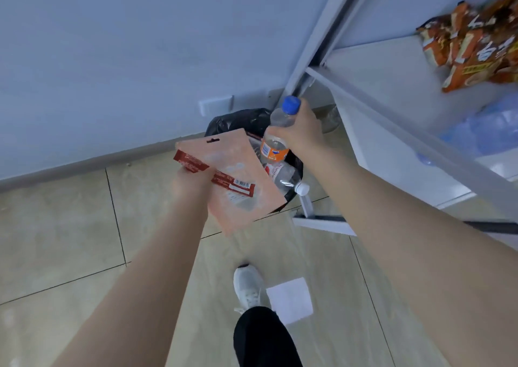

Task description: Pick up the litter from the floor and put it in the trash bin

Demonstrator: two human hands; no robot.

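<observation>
Two hands are loaded in the head view, and both hang at the mouth of the trash bin (224, 121), a round bin lined with a black bag that stands against the wall beside the leg of a white shelf rack (398, 131). The right hand (301, 131) has its grip wrapped around the upper body of a clear plastic bottle (276, 139) with a blue cap and an orange label; the bottle's long axis stands nearly upright, cap away from the person and base pointing down, and the bin opening lies directly beneath that grip. The left hand (190, 183) pinches a flat pink pouch (232, 181) together with a red wrapper (190, 162). The pouch's long axis runs from the grip forward toward the wall, its far corner reaching over the near-left rim, so the opening lies ahead and to the right of this grip. Inside the bin another clear bottle (283, 174) with a white cap already lies on its side. By my reading the right hand is the nearer and better placed: opening it should let the bottle fall straight in, while the left probably needs a short carry forward and right first, since a light flat pouch can glide off to one side. One piece of white paper (290, 299) lies on the tile floor well behind both grips, just beside the person's white shoe (249, 285), so the task is not finished.
</observation>
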